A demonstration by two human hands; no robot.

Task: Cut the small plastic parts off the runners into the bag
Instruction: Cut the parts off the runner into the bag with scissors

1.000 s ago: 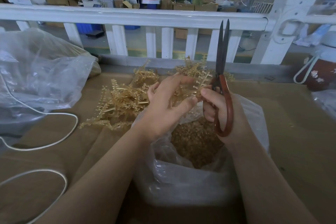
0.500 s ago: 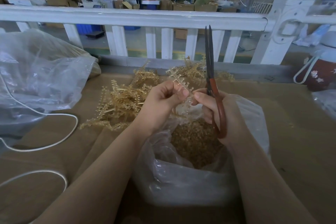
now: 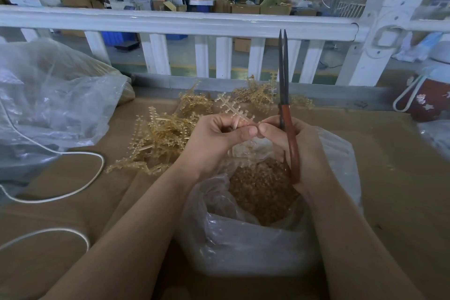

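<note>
Runner [image 3: 232, 108] now pinched by left hand [image 3: 214, 143] above bag [image 3: 243, 251] — right hand [image 3: 299, 146] gripping closed scissors [image 3: 283, 95], fingertip joined; cutting next.

There is a single view, from a wide-angle camera on the person's head, looking forward and down over both forearms at the brown cardboard-covered tabletop [image 3: 389, 153]. It sits close — the clear plastic bag of small amber parts [image 3: 243, 246] fills the near centre, with the left hand [image 3: 214, 141] and right hand [image 3: 299, 151] just above it. Farther off the view takes in the white railing [image 3: 170, 23] across the far edge, and the workshop floor beyond it.
</note>
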